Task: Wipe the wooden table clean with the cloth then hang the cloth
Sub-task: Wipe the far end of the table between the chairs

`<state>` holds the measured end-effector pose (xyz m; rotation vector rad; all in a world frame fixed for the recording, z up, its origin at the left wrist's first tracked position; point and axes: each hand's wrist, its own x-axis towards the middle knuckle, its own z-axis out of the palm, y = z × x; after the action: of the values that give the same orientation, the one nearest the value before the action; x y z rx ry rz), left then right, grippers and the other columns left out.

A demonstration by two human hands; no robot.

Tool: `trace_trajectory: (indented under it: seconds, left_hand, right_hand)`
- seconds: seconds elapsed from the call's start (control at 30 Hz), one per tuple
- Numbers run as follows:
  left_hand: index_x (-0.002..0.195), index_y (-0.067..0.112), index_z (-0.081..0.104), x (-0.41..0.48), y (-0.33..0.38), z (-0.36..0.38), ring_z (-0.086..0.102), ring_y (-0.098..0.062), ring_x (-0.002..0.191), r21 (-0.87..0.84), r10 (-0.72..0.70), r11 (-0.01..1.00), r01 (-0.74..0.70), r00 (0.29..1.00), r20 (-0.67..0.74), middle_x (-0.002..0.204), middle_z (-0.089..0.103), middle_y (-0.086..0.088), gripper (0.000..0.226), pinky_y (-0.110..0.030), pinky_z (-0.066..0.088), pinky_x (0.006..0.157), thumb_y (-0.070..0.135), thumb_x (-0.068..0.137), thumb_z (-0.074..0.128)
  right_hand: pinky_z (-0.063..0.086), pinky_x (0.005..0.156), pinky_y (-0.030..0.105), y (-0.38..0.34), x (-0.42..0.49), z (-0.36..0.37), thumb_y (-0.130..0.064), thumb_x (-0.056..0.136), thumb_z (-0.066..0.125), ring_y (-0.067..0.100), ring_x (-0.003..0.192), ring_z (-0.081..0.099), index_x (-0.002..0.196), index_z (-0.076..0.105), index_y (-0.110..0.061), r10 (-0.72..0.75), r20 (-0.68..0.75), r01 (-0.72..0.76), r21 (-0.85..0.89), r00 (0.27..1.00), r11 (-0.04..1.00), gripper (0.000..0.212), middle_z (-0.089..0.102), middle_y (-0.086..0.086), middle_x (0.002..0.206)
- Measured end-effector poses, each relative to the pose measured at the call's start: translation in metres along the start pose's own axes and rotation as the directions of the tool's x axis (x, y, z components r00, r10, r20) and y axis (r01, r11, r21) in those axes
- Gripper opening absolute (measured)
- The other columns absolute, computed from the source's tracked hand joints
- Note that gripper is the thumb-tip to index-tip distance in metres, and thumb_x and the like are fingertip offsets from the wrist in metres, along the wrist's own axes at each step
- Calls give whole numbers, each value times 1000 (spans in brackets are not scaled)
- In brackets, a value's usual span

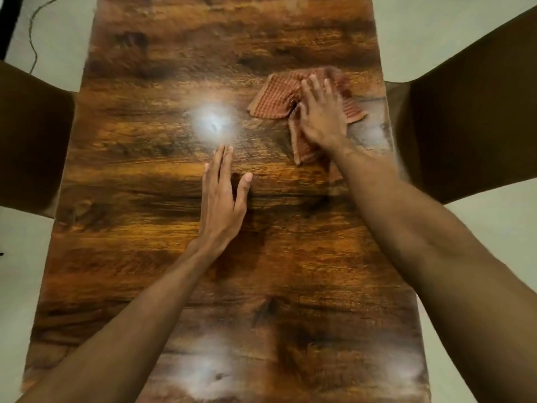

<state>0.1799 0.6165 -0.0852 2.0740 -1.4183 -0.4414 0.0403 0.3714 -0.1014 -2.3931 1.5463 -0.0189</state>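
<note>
Head view: right hand is pressing flat, fingers straight, on the cloth, which is spreading leftward from under the palm (left hand is resting flat on bare table, well apart).

The right hand presses flat on a red checked cloth near the bench's right edge, fingers straight and spread. The left hand lies flat on the bare wood at the bench's middle, fingers together, thumb apart. A dark chair stands against the bench's left side and a second chair against its right. A cable lies on the floor beyond the bench's far left corner.
</note>
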Motion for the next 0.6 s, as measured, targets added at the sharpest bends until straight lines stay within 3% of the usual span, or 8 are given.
trace_trajectory:
  seconds: [0.07, 0.2, 0.37, 0.5, 0.6]
  left_hand:
    - [160, 13, 21, 6, -11, -4, 11, -13, 156, -11, 33, 999, -34, 999, -9, 169, 16, -3, 64, -37, 4, 128, 47, 107, 34]
    - [159, 12, 24, 10, -17, -7, 14, -16, 156, -32, 46, 998, -46, 999, 7, 169, 18, -6, 62, -41, 6, 128, 43, 107, 38]
    - [160, 13, 22, 11, -15, -12, 11, -17, 156, -41, 48, 998, -47, 999, 27, 169, 16, -6, 64, -41, 5, 128, 45, 106, 36]
    - [159, 11, 24, 4, 0, -11, 14, -19, 156, -38, 71, 997, -70, 997, 41, 168, 19, -9, 64, -44, 7, 128, 44, 106, 37]
    - [159, 12, 24, -6, 6, -10, 14, -18, 156, -26, 89, 996, -88, 995, 39, 168, 19, -8, 64, -40, 5, 128, 45, 106, 36]
  right_hand:
    - [5, 130, 51, -6, 12, 0, -39, 110, 24, 33, 161, 1, 166, 12, -16, 129, -29, -128, 29, 991, 991, 62, 5, 7, 175]
    - [5, 131, 48, -15, -1, 4, -40, 111, 21, 29, 161, 2, 166, 11, -17, -83, 7, 83, -40, 997, 996, 61, 5, 4, 175]
    - [3, 131, 49, 13, -32, -8, -38, 111, 22, 29, 161, -1, 167, 11, -17, 162, -28, -161, 42, 986, 986, 60, 4, 5, 175]
    - [2, 131, 47, 18, -77, -1, -39, 112, 22, 26, 161, -2, 167, 10, -19, -68, 32, 69, -29, 997, 997, 60, 1, 2, 175]
    - [1, 130, 44, 48, -90, -8, -39, 112, 22, 26, 161, 0, 167, 12, -20, 33, -1, -33, -12, 999, 999, 59, 4, 3, 175]
